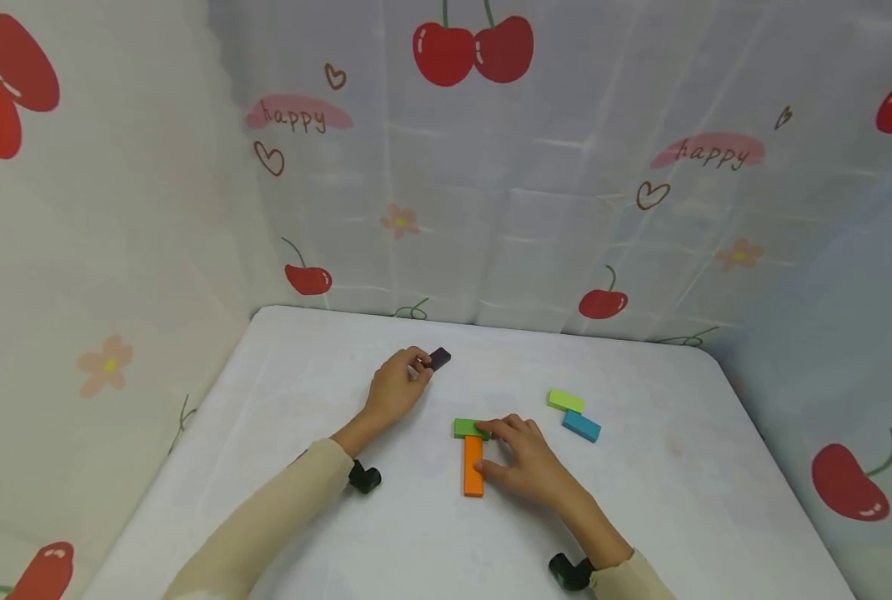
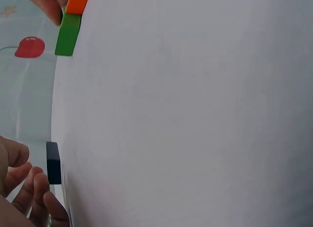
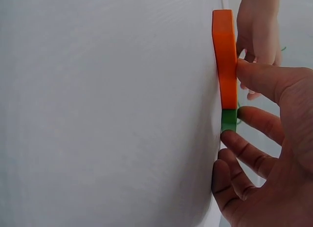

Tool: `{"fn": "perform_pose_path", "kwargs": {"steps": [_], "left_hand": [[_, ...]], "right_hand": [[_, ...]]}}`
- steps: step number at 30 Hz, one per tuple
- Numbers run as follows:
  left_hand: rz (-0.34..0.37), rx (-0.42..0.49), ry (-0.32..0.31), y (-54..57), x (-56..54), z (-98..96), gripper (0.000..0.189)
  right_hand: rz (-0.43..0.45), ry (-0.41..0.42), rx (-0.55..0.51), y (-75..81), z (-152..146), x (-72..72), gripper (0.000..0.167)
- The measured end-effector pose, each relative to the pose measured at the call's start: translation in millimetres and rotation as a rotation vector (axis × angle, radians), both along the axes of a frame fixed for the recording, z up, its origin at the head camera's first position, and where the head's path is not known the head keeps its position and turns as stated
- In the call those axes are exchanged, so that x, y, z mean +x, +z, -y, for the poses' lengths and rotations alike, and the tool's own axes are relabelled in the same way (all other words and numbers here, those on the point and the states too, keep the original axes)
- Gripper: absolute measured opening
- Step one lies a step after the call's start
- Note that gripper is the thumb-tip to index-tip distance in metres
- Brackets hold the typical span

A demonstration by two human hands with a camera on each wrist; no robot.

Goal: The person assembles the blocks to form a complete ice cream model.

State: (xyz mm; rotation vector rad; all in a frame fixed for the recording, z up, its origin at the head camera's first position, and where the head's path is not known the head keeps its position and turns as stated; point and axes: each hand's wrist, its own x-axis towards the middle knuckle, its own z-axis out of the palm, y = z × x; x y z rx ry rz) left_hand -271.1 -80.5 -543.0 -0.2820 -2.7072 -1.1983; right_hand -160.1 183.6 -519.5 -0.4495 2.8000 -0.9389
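My left hand (image 1: 397, 387) is at the near end of a black block (image 1: 440, 358) towards the back of the table. In the left wrist view its fingertips come close to that black block (image 2: 54, 163), with a gap between it and the thumb. An orange block (image 1: 473, 467) lies lengthwise below a crosswise green block (image 1: 465, 428), the two meeting in a T shape. My right hand (image 1: 528, 462) rests beside them, thumb at the orange block's side and index finger at the green block. The right wrist view shows the thumb touching the orange block (image 3: 226, 60).
To the right lie a lime-green block (image 1: 566, 401) and a blue block (image 1: 582, 426), near corners together. A white cloth covers the table (image 1: 641, 500). Cherry-print curtains (image 1: 491, 208) hang behind and at both sides.
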Motion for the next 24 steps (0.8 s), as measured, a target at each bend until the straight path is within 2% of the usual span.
{"fn": "perform_pose_path", "kwargs": {"steps": [3, 11, 18, 24], "left_hand": [[-0.005, 0.010, 0.057, -1.0, -10.6, 2.2, 0.020], [0.042, -0.011, 0.104, -2.9, -24.9, -0.6, 0.028], [0.107, -0.092, 0.086, -1.4, -28.4, -4.5, 0.020], [0.137, -0.107, 0.066, 2.2, -30.5, -5.1, 0.021]], "right_hand": [[0.009, -0.003, -0.004, -0.3, -1, 0.2, 0.055], [0.017, -0.010, -0.002, -1.9, -1, 0.1, 0.054], [0.017, -0.016, -0.002, -1.7, 1, -0.7, 0.054], [0.015, -0.026, 0.007, -2.6, 0, -2.1, 0.053]]}}
